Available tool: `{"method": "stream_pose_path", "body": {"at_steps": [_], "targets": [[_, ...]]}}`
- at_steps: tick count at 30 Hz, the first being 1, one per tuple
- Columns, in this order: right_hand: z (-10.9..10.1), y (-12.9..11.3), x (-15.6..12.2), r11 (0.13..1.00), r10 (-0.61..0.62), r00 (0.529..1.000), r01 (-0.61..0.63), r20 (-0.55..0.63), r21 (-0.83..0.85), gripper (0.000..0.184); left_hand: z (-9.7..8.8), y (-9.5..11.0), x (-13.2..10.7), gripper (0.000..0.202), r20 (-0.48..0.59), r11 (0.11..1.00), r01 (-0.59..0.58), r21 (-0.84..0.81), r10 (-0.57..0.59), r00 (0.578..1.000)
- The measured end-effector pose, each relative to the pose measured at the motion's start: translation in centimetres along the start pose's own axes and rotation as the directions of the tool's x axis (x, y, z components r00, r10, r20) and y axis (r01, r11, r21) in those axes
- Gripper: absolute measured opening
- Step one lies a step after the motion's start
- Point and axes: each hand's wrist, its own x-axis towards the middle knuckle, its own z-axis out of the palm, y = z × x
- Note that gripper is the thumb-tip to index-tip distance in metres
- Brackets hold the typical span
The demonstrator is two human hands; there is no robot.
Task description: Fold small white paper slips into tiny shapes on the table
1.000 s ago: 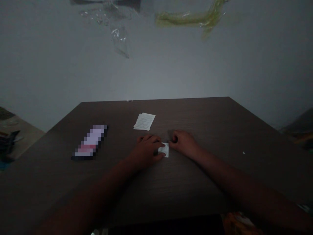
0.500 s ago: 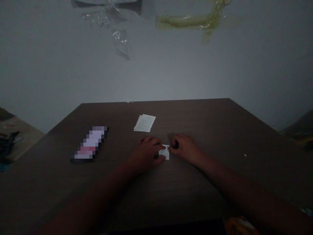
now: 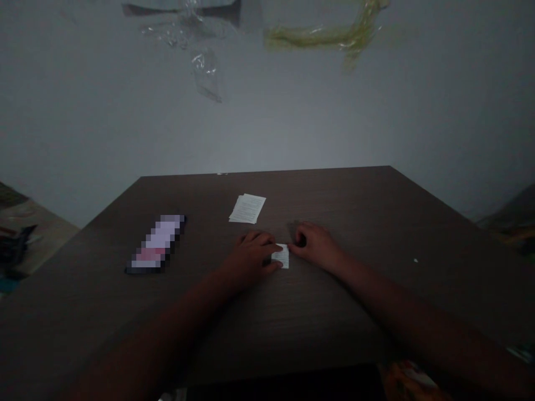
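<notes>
A small piece of paper [image 3: 282, 257] is laid flat on the table [image 3: 334, 203]. Its left part is covered by the left hand [image 3: 251, 258], whose thumb and forefinger are parted over it. The right hand [image 3: 316, 247] is curled at its far right corner; whether anything is pinched there cannot be made out. A stack of papers [image 3: 247, 209] is seen farther back, a phone [image 3: 156, 243] to the left

Left hand [image 3: 251, 259] palm-down and lightly spread, right hand [image 3: 314, 245] loosely curled.
</notes>
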Motion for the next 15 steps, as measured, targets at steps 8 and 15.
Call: {"method": "stream_pose_path", "body": {"at_steps": [8,15], "targets": [[-0.6,-1.0,-1.7,0.995,-0.097,0.989,0.100,0.113,-0.019,0.033,0.4,-0.3,0.0,0.038,-0.035,1.000,-0.005,-0.014,0.004,0.999],[-0.7,-1.6,-2.4,0.993,-0.114,0.983,0.118,0.146,-0.021,0.033,0.5,-0.5,-0.1,0.039,-0.036,1.000,-0.022,-0.010,0.022,0.999]]}}
